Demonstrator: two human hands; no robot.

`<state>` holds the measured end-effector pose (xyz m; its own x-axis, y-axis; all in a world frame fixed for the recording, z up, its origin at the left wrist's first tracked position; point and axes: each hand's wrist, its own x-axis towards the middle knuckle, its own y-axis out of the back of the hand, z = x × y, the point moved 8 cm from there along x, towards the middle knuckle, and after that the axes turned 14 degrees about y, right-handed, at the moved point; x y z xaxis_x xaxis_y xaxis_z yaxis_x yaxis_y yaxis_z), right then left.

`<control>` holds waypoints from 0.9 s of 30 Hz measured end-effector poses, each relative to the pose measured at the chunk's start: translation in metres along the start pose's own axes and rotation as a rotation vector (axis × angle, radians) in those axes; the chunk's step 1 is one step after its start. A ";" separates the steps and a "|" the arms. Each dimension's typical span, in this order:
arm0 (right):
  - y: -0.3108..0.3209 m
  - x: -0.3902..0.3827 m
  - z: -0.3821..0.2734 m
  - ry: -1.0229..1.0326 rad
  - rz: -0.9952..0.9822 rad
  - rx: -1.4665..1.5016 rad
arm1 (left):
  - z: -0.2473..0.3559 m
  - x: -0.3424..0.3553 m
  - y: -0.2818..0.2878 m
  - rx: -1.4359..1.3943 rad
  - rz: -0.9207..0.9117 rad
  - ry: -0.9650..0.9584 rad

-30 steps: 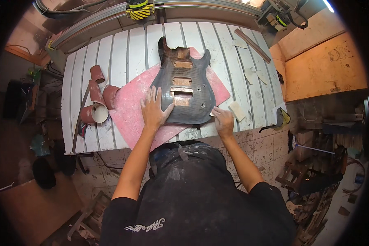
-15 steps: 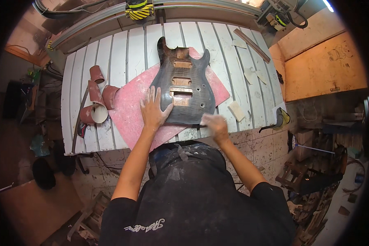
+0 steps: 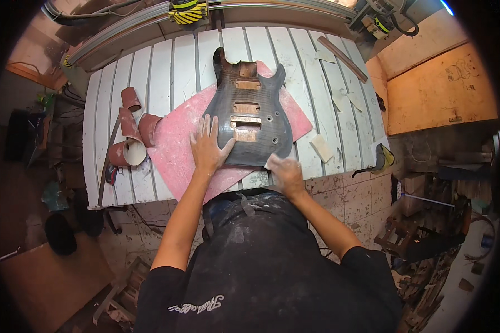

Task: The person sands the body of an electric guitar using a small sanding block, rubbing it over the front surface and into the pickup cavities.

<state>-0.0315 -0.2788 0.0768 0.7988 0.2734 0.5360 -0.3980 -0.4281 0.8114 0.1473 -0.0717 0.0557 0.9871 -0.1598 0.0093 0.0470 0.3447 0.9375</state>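
A dark grey-brown electric guitar body (image 3: pixel 247 95) lies face up, its horns pointing away from me and bare wood showing in its cut-out cavities. Under it is a dusty pink sheet (image 3: pixel 178 141). My left hand (image 3: pixel 207 149) rests flat on the body's lower left edge, fingers spread. At the lower right edge, my right hand (image 3: pixel 287 175) is closed around a small whitish piece of sandpaper (image 3: pixel 270 161), pressed against the rim. The fingers are slightly blurred, and most of the piece is hidden in them.
The white slatted table (image 3: pixel 186 61) carries curled reddish-brown sandpaper rolls (image 3: pixel 130 125) at left. A pale block (image 3: pixel 321 148) lies right of the body, with torn paper scraps (image 3: pixel 340 101) and a wooden strip (image 3: pixel 341 58) farther back. A metal rail (image 3: pixel 250 4) crosses behind.
My right hand has moved slightly left and inward along the guitar body's lower right edge, with the whitish piece in it. My left hand stays in place.
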 end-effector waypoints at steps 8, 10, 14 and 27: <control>-0.002 -0.001 0.019 -0.054 0.034 0.004 | 0.004 0.002 -0.002 -0.014 0.012 -0.009; 0.006 0.007 0.000 -0.008 -0.022 -0.062 | 0.000 0.000 -0.001 -0.015 0.011 -0.008; 0.005 0.004 0.059 -0.185 0.015 -0.098 | 0.002 -0.001 -0.001 -0.007 0.003 -0.004; -0.012 0.001 -0.017 -0.030 -0.097 -0.024 | 0.000 0.001 -0.003 -0.005 0.039 -0.001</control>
<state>-0.0338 -0.2585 0.0720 0.8468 0.2866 0.4480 -0.3286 -0.3803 0.8645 0.1483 -0.0728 0.0526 0.9880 -0.1475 0.0459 0.0097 0.3553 0.9347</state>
